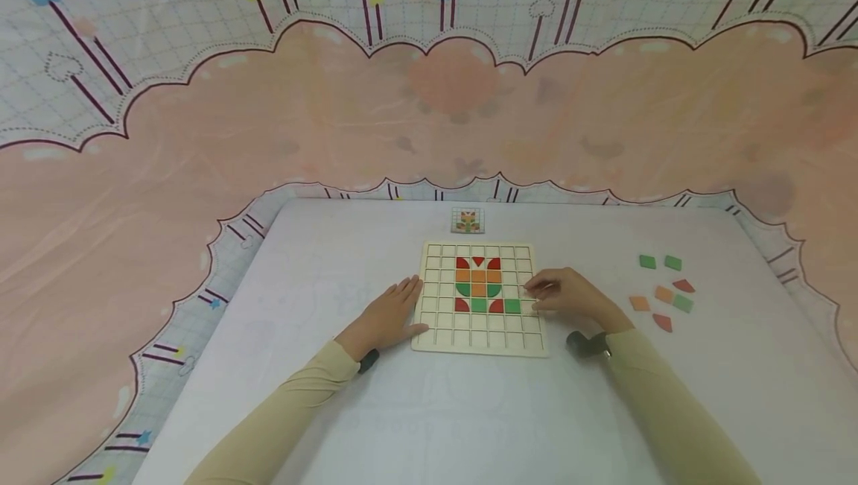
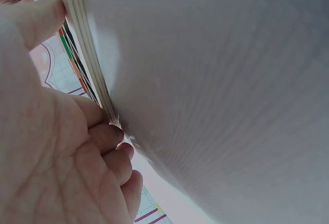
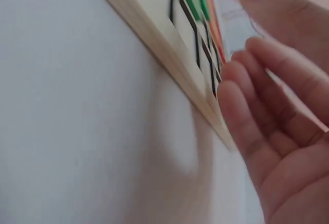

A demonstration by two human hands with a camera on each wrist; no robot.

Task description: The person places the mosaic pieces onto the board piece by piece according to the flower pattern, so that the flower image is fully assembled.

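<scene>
While left hand (image 1: 385, 318) touches gridded wooden board (image 1: 479, 336) at nine-o'clock edge, right hand (image 1: 571, 296) hovers by three-o'clock edge, both grips slack, no tile visible. Board lies on bench (image 1: 469, 418) between hands; likely light, stiff. Loose tiles (image 1: 664, 294), board's three o'clock: probably slick; pinch by edges.

Left hand (image 1: 389, 315) is blocking the left edge of the board (image 1: 485, 337), right hand (image 1: 570, 295) is crowding the right. Sleeves (image 1: 288, 410) are flanking the near side — a lane is running up the table (image 1: 469, 418) between them. Card (image 1: 468, 221) is sitting beyond the far edge; loose tiles (image 1: 663, 293) are lying further right — past a gap.
</scene>
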